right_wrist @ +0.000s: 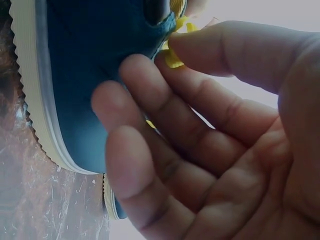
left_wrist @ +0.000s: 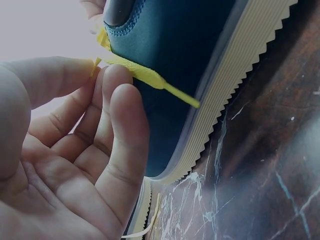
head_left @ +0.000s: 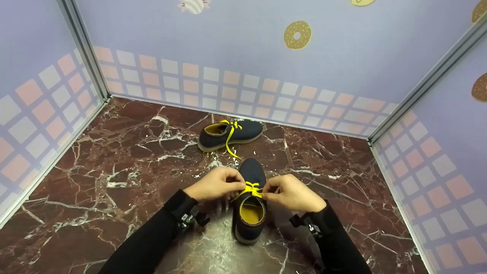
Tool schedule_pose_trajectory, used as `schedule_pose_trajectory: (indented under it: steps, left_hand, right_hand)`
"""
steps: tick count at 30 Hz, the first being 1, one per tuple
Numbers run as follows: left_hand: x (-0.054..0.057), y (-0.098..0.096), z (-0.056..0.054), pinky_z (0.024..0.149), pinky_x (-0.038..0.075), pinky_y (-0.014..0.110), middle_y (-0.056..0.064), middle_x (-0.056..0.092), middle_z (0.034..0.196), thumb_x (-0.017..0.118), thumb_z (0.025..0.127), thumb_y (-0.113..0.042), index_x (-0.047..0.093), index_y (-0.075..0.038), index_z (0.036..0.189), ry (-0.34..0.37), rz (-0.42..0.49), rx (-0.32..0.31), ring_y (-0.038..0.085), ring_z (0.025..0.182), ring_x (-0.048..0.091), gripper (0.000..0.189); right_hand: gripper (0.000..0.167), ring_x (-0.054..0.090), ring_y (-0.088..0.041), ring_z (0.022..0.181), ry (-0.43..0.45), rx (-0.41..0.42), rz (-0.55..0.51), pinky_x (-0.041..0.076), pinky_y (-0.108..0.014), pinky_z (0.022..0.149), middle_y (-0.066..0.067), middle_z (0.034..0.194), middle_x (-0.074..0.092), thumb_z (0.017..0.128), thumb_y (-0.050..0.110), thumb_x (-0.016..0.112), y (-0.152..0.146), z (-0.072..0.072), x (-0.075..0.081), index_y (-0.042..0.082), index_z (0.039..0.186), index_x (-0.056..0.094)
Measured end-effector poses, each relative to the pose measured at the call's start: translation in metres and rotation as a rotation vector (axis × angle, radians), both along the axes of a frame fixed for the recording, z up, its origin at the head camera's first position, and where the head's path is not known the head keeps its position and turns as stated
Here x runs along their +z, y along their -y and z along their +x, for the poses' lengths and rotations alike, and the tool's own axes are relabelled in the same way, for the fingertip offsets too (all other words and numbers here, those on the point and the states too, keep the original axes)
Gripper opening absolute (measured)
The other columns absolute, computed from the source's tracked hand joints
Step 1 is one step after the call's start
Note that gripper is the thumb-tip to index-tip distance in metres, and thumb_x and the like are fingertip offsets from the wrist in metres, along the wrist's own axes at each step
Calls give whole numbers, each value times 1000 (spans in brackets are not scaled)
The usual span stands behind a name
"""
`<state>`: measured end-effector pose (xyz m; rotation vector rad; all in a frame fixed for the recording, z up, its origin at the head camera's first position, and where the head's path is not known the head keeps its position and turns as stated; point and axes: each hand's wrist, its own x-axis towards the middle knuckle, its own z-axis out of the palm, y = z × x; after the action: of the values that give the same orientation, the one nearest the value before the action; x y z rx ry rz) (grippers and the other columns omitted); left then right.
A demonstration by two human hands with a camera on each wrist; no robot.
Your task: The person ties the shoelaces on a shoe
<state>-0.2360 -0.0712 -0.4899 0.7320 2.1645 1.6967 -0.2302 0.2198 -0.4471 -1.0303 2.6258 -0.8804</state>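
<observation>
A dark navy shoe [head_left: 247, 231] with a yellow lining stands upright on the floor, its toe pointing away from me. Across its tongue a yellow shoelace [head_left: 253, 189] forms a bow-like knot. From the left, my left hand [head_left: 217, 184] pinches part of the lace between thumb and forefinger; the left wrist view shows a lace end [left_wrist: 142, 74] hanging over the shoe's side [left_wrist: 185, 50]. My right hand [head_left: 295, 193] pinches a yellow loop of lace [right_wrist: 174, 59] on the other side. Fingers partly hide the knot in both wrist views.
A matching shoe [head_left: 247, 132] lies crosswise beyond the first, toe to the right, with a loose yellow lace [head_left: 229, 142] trailing onto the floor. Dark red marbled flooring [head_left: 152, 152] spreads around. Patterned panels [head_left: 243, 45] with metal corner posts [head_left: 89, 49] enclose the back and sides.
</observation>
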Motion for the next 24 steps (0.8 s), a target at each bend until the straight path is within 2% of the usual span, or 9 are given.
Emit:
schedule_pose_trajectory:
  steps: [8,14,20,24]
  left_hand:
    - [-1,0,0,61,60,25,6,77,85,75,107,-17,79,-3,104,19,0,4,17,71,70,15]
    - [-2,-1,1,61,60,27,6,75,87,76,107,-19,78,-4,106,17,-5,7,17,72,68,16]
    - [-3,-3,1,60,62,32,8,73,98,77,106,-17,76,-4,120,-19,5,-10,20,72,68,19]
    - [-1,-3,2,60,62,31,10,74,101,78,104,-11,77,-4,124,-54,9,-17,19,74,68,21]
  right_hand:
    - [8,61,-5,68,28,2,1,50,-23,62,16,83,73,100,18,81,-4,-3,-3,25,95,82]
    - [9,66,-6,76,38,8,-2,56,-26,68,15,87,74,100,17,79,-2,-4,-4,24,94,81]
    - [9,68,-7,80,36,9,1,57,-26,71,14,89,74,101,17,79,-1,-2,-3,24,95,81]
    - [9,69,-7,81,43,13,-2,57,-26,72,14,90,75,102,17,79,-1,-2,-2,25,97,80]
